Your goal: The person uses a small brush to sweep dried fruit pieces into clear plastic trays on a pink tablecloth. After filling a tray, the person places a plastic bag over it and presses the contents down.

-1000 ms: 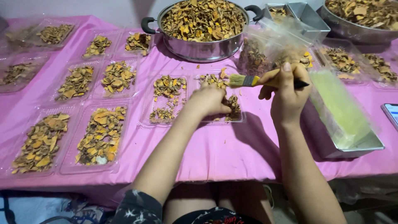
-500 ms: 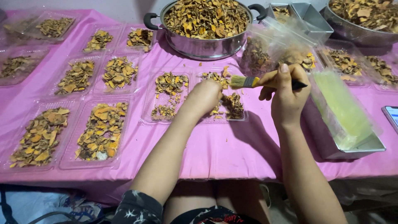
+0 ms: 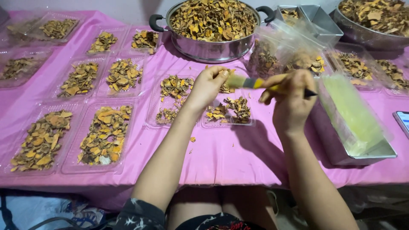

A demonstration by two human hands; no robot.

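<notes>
While both hands meet over centre frame, scene by size:
desk [image 3: 238,157]: pink cloth, whole width.
pot [image 3: 211,47]: top centre, full of dried slices.
metal tin [image 3: 341,149]: right, pale-green lining.
trays [image 3: 106,134]: clear, filled, left half.
right hand [image 3: 292,102]: fingers closed on brush handle.
left hand [image 3: 208,83]: fingers pinched on a small piece, unclear.
brush [image 3: 255,83]: long axis horizontal, bristles left, touching left fingers.

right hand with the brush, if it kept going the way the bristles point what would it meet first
The brush in the right hand points left, bristles almost at the left hand. It would likely meet those fingers and whatever small piece they pinch first; depth is unclear.
</notes>
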